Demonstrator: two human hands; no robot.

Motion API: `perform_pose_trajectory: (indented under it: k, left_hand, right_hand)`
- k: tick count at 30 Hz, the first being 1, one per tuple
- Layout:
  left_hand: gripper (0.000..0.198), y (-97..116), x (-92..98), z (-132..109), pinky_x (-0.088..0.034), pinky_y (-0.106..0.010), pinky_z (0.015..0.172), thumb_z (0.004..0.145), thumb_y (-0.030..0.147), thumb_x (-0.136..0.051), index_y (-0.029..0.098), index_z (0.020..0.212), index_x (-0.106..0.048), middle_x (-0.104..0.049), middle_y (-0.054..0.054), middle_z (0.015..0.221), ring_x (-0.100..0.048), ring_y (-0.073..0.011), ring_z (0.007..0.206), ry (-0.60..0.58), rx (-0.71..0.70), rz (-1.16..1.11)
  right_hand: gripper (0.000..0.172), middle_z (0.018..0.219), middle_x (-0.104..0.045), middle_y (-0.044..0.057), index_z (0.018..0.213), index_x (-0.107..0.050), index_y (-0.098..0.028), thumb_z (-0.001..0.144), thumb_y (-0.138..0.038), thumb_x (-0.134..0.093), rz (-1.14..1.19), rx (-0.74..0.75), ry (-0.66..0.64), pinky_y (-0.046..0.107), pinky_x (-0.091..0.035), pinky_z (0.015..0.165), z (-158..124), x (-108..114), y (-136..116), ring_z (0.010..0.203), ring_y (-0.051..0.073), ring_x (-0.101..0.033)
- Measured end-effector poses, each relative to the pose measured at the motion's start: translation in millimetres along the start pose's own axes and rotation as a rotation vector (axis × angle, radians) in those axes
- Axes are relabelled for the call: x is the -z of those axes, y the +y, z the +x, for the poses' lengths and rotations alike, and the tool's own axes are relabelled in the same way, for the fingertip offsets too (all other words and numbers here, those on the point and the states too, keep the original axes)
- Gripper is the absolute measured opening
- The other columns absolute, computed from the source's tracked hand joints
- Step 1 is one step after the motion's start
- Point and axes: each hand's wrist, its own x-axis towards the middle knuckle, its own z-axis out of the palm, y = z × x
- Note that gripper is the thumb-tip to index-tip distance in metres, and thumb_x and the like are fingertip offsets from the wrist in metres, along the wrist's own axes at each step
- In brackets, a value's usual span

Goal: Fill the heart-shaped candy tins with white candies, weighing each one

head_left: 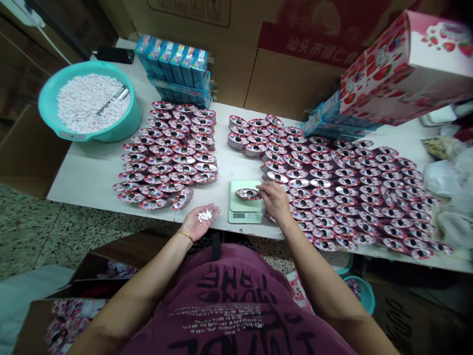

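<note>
My left hand (201, 220) is palm up near the table's front edge, fingers extended, with a small heap of white tablets (204, 215) lying on the palm. A pale green digital scale (245, 205) stands between my hands. On its plate rests a small oval red-and-white printed packet (247, 194) with white pieces showing at its top opening. My right hand (275, 201) reaches in from the right, thumb and fingers pinched at the packet's right end. Its lower fingers are partly hidden beside the scale. The digits on the scale's display are too small to read.
Many oval packets stand in rows left (160, 167) and right (347, 192). A turquoise basin (125, 128) of white tablets with a metal scoop (113, 101) sits far left. Blue boxes (177, 64) and a strawberry-printed carton (377, 74) stand at the back, before a large cardboard box (288, 84).
</note>
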Motion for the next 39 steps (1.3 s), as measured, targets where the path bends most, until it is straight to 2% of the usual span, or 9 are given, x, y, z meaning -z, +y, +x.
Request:
perform_pose_trajectory:
  k: [5, 17, 23, 26, 28, 30, 33, 36, 39]
  left_hand:
    - [0.024, 4.1, 7.4, -1.3, -0.051, -0.032, 0.074, 0.070, 0.010, -0.045, 0.003, 0.090, -0.056, -0.063, -0.018, 0.087, -0.056, -0.0256, 0.095, 0.008, -0.022, -0.020]
    - [0.025, 1.9, 5.6, -8.0, -0.049, -0.032, 0.077, 0.069, 0.008, -0.046, 0.004, 0.092, -0.056, -0.062, -0.017, 0.093, -0.054, -0.0250, 0.098, -0.009, 0.003, 0.001]
    - [0.026, -2.9, 0.6, -8.2, -0.047, -0.031, 0.080, 0.070, 0.010, -0.047, 0.004, 0.094, -0.056, -0.062, -0.016, 0.094, -0.053, -0.0234, 0.099, -0.056, 0.032, 0.032]
    - [0.027, -13.1, -9.7, -8.8, -0.045, -0.032, 0.083, 0.071, 0.011, -0.047, 0.004, 0.096, -0.056, -0.061, -0.016, 0.097, -0.054, -0.0224, 0.098, -0.136, 0.095, 0.059]
    - [0.026, -21.7, -16.4, -10.1, -0.045, -0.032, 0.082, 0.073, 0.012, -0.046, 0.004, 0.095, -0.057, -0.062, -0.015, 0.094, -0.057, -0.0207, 0.092, -0.198, 0.146, 0.073]
    - [0.023, -29.8, -19.6, -12.1, -0.047, -0.029, 0.075, 0.075, 0.013, -0.045, 0.004, 0.091, -0.058, -0.064, -0.013, 0.084, -0.060, -0.0169, 0.079, -0.241, 0.206, 0.082]
    - [0.020, -37.8, -15.6, -16.4, -0.047, -0.023, 0.065, 0.077, 0.015, -0.043, 0.006, 0.083, -0.059, -0.065, -0.008, 0.070, -0.059, -0.0114, 0.063, -0.235, 0.281, 0.074]
    - [0.018, -40.0, -5.8, -20.7, -0.046, -0.022, 0.065, 0.078, 0.014, -0.043, 0.007, 0.075, -0.059, -0.064, -0.006, 0.067, -0.059, -0.0103, 0.062, -0.182, 0.312, 0.057]
    - [0.017, -39.0, 1.9, -22.8, -0.046, -0.023, 0.063, 0.077, 0.013, -0.044, 0.007, 0.072, -0.058, -0.063, -0.005, 0.064, -0.059, -0.0112, 0.061, -0.155, 0.325, 0.090]
  right_hand:
    - [0.021, 0.087, -0.054, 0.005, 0.092, -0.061, -0.020, 0.081, -0.022, -0.043, -0.092, 0.009, -0.038, 0.031, -0.038, 0.078, -4.0, -7.8, -0.5, 0.086, 0.017, -0.048]
    - [0.023, 0.092, -0.054, 0.005, 0.093, -0.062, -0.026, 0.082, -0.033, -0.044, -0.274, 0.147, -0.183, 0.033, -0.035, 0.076, 1.9, -27.6, -11.6, 0.087, 0.018, -0.044]
    - [0.019, 0.090, -0.056, 0.005, 0.089, -0.062, -0.021, 0.081, -0.025, -0.045, -0.214, 0.138, -0.089, 0.033, -0.037, 0.076, -10.3, -11.8, -1.2, 0.085, 0.018, -0.046]
    - [0.020, 0.090, -0.056, 0.006, 0.093, -0.059, -0.018, 0.082, -0.021, -0.042, -0.164, 0.129, -0.048, 0.033, -0.039, 0.077, -26.4, -10.8, -18.0, 0.086, 0.018, -0.046]
    - [0.022, 0.092, -0.055, 0.007, 0.097, -0.057, -0.017, 0.083, -0.020, -0.041, -0.121, 0.159, -0.108, 0.032, -0.040, 0.077, -38.9, -17.0, -41.1, 0.087, 0.017, -0.046]
    - [0.024, 0.096, -0.053, 0.008, 0.103, -0.054, -0.016, 0.083, -0.021, -0.040, -0.097, 0.212, -0.242, 0.031, -0.041, 0.078, -50.7, -25.9, -66.9, 0.089, 0.017, -0.046]
    - [0.025, 0.099, -0.052, 0.009, 0.106, -0.050, -0.016, 0.083, -0.020, -0.040, -0.137, 0.231, -0.431, 0.031, -0.042, 0.078, -62.2, -37.0, -94.2, 0.091, 0.018, -0.045]
    - [0.019, 0.093, -0.051, 0.007, 0.098, -0.051, -0.017, 0.083, -0.019, -0.040, -0.152, 0.215, -0.559, 0.028, -0.043, 0.072, -64.5, -41.8, -101.0, 0.086, 0.017, -0.045]
    - [0.015, 0.087, -0.050, 0.006, 0.094, -0.050, -0.015, 0.082, -0.015, -0.041, -0.204, 0.206, -0.615, 0.027, -0.043, 0.066, -61.9, -44.4, -99.1, 0.079, 0.016, -0.046]
